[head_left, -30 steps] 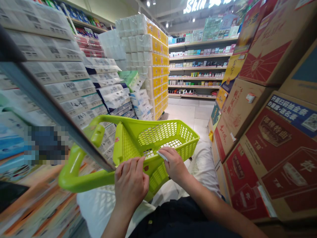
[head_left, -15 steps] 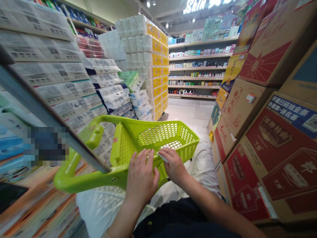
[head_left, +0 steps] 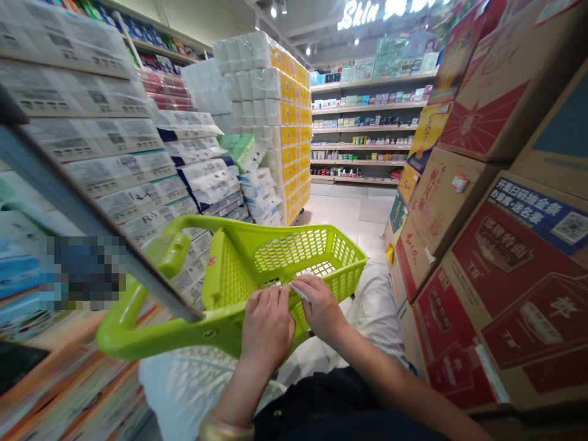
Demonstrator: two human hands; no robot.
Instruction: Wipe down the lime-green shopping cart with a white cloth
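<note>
While the near rim of the green cart (head_left: 184,337) is covered by both hands, a white cloth or tissue (head_left: 301,291) is held under the fingers of the right hand (head_left: 321,309), up at that rim. The rim is overlaid by the bent fingers of the left hand (head_left: 267,321) just beside it; whether they are closed around it underneath cannot be told. For an even touch, the white piece is best laid flat beneath the fingertips rather than bunched, with light pressure directed along the rim. The cart is best steadied by the left palm, since it could roll or swing if pushed sideways. Care should be taken with the grey bar (head_left: 114,236), which is seen to slant down to the cart. Beyond the hands, the aisle is bordered by cartons (head_left: 500,245) on the right and paper packs (head_left: 294,116) on the left, and is closed off by shelves (head_left: 367,107).
</note>
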